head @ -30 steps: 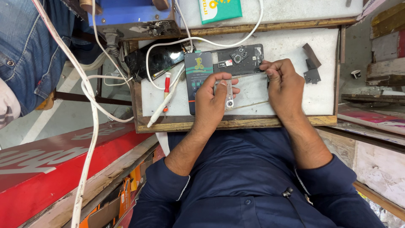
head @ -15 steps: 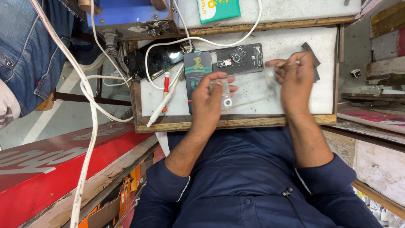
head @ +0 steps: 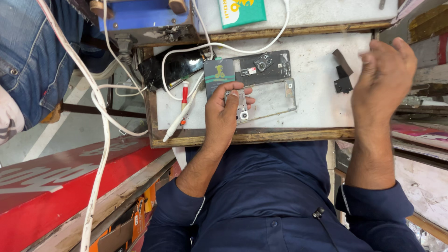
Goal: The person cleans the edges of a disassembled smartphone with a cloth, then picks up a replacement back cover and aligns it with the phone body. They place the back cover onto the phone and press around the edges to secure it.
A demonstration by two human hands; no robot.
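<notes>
My left hand (head: 223,114) grips the left end of a clear phone frame (head: 280,100), thumb on its silver camera plate (head: 241,111). The frame rests on the white work board (head: 317,107). Just beyond it lies an opened dark phone (head: 261,67) with a green-labelled battery (head: 218,74). My right hand (head: 385,77) is raised over the board's right edge, fingers loosely apart, and I see nothing in it. Two small black parts (head: 343,77) lie just left of it.
A red-and-white handled tool (head: 183,109) and a black phone screen (head: 170,70) lie at the board's left. White cables (head: 100,116) trail off to the left. A green box (head: 241,11) and a blue box (head: 144,14) sit behind. A person in jeans (head: 28,60) stands left.
My right hand has left the phone and the black parts, rising and swinging out to the right. My left hand keeps its hold on the clear frame.
</notes>
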